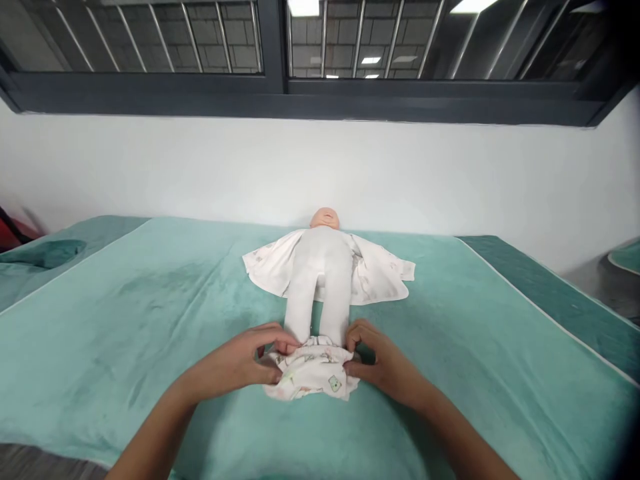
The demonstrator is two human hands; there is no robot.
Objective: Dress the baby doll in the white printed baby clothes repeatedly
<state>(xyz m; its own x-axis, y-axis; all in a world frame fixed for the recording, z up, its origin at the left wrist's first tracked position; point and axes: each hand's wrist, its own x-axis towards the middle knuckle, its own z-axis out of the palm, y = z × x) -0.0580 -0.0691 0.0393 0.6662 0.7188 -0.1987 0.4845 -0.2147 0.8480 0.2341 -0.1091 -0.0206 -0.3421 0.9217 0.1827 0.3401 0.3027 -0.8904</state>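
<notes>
A baby doll [323, 257] with a white cloth body lies on its back, head toward the wall and legs toward me. Beneath its torso a white printed baby shirt [383, 270] is spread out to both sides. Small white printed baby pants [315, 373] are bunched around the ends of its legs, hiding the feet. My left hand [265, 357] pinches the pants at their left edge. On the right edge, my right hand [375, 360] grips the same waistband between thumb and fingers.
A green plush cover [150, 320] lies under the doll, with a darker green border [550, 300] on the right. Behind it stands a white wall [225, 167] below a dark-framed window [280, 93] with metal bars. Something red [13, 233] shows at the far left.
</notes>
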